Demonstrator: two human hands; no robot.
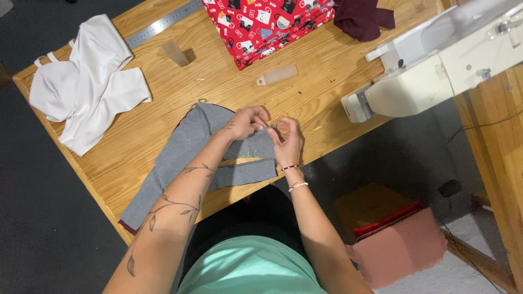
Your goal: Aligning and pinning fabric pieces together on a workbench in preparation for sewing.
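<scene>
1. The piece of grey knit fabric (185, 152) lies flat along the near edge of the wooden bench (321, 71), and its near end hangs over that edge by the person's lap. If that hanging end drags, I judge the whole piece could slide off and pull the worked spot out from under the hands.
2. The left hand (246, 122) rests on the fabric's far right part, fingers curled tight and pinching at the cloth. The right hand (287, 142) meets it, fingers narrow around something too small to make out, perhaps a pin or thread. A slip there could prick a fingertip or let the tiny piece drop off the near edge to the floor.
3. Yellow stitches or pins show on the fabric just below the hands; tugging the cloth could loosen them.
4. Near the bench middle lie a translucent plastic strip (278, 75) and a small clear block (175, 53); a sweeping sleeve could knock them.
5. The cream sewing machine (436, 65) juts over the right edge.
6. The white garment (87, 81) drapes the left corner, with the steel ruler (163, 23), the red printed fabric (267, 24) and the maroon cloth (362, 17) at the far edge.
</scene>
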